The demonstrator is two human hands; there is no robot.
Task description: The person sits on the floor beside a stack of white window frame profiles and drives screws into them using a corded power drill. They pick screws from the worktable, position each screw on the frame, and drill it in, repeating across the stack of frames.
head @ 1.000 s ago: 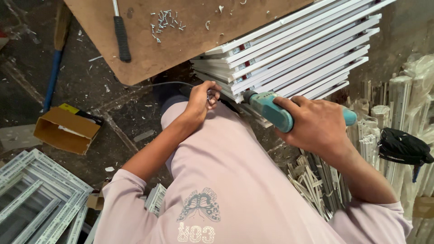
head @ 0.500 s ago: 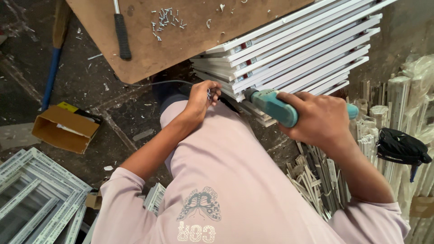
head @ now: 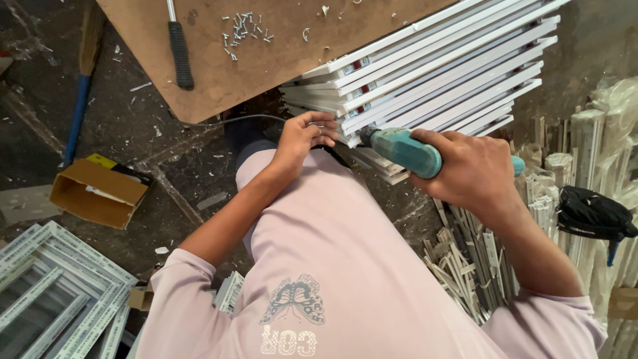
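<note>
a teal power drill (head: 405, 151) is gripped by the right hand (head: 472, 169), fingers wrapped fully round its body, nose pointed left at the corner of a stack of white frames (head: 438, 73). the drill sits just below the stack's lower edge, above the person's lap. the bit itself is hidden betw. hand and frames, so contact w/ the stack can't be told.

the left hand (head: 302, 139) is curled at the stack's near corner, fingertips pinched together against the frame ends; something small may be held there but it's too small to tell. a thin dark cable (head: 232, 119) is seen running along the floor to the left hand area.

the stack is laid tilted on a brown board (head: 266, 60), where a heap of loose screws (head: 242, 30) and a black-handled tool (head: 179, 53) are also seen. an open cardboard box (head: 96, 193) is set on the dirty floor at left, w/ more white frames (head: 46, 292) at bottom left. offcuts of white profile (head: 472, 252) are piled at right, near a black bag (head: 595, 213).
</note>
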